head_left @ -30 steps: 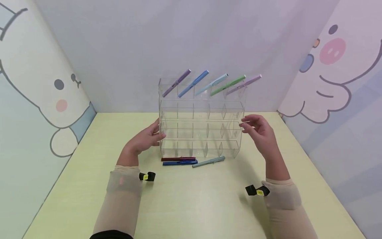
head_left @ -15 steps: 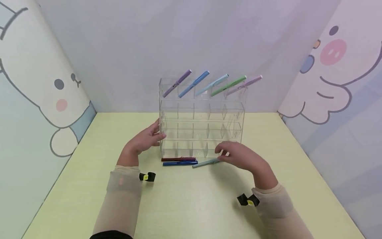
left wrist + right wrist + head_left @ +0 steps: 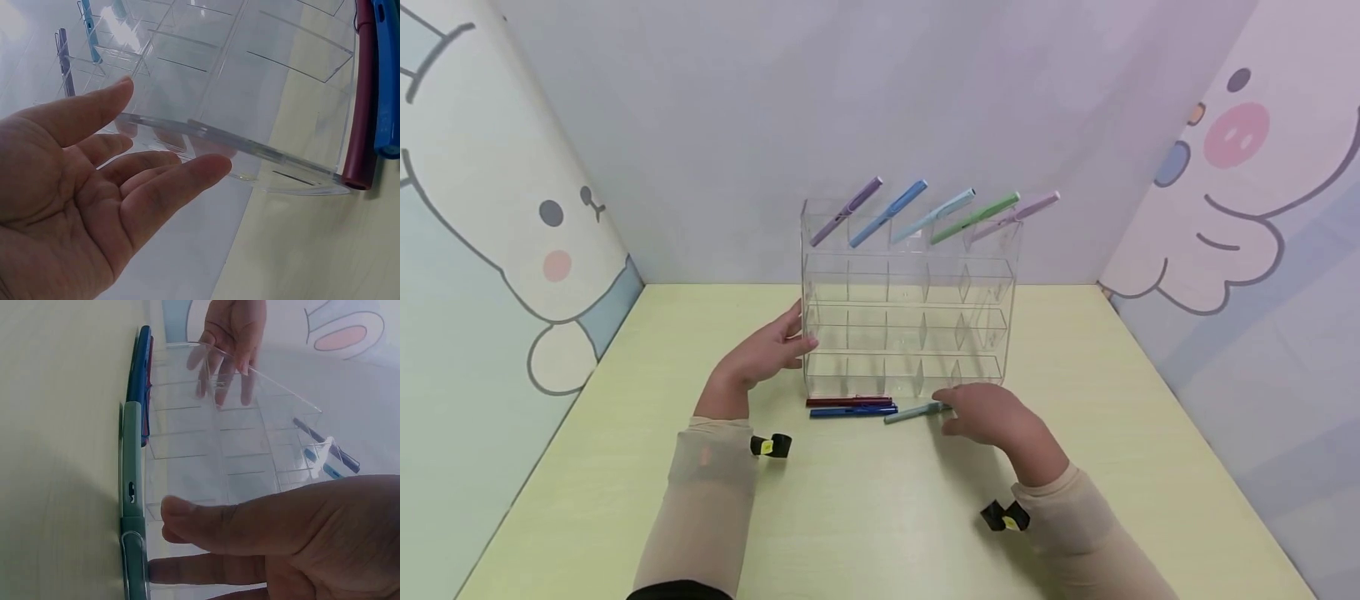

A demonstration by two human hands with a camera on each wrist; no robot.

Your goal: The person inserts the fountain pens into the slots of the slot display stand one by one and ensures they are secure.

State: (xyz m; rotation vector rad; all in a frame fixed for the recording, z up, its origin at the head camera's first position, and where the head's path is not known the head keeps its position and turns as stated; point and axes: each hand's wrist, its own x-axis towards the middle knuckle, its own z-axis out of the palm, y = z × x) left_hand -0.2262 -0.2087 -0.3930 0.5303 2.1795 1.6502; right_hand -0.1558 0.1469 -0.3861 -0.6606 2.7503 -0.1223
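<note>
A clear acrylic pen rack (image 3: 905,367) with tiered compartments stands at the middle of the table. My left hand (image 3: 763,350) is at its left side, fingers extended and thumb by the front; in the left wrist view the fingers (image 3: 181,181) lie along the rack's side edge. In front of the rack lies a grey-green pen (image 3: 913,412), its right end hidden under my right hand (image 3: 988,417). In the right wrist view one fingertip (image 3: 159,570) meets that pen near its clip, with the thumb (image 3: 187,512) held apart from it.
A dark red pen (image 3: 847,402) and a blue pen (image 3: 852,412) lie left of the grey-green one. Several pens, among them a purple pen (image 3: 846,211) and a green pen (image 3: 973,218), lean in the rack's top row. A wall (image 3: 700,167) stands behind.
My right hand has come down and left from the rack's right side to the right end of the grey-green pen. The left hand stays at the rack's left side.
</note>
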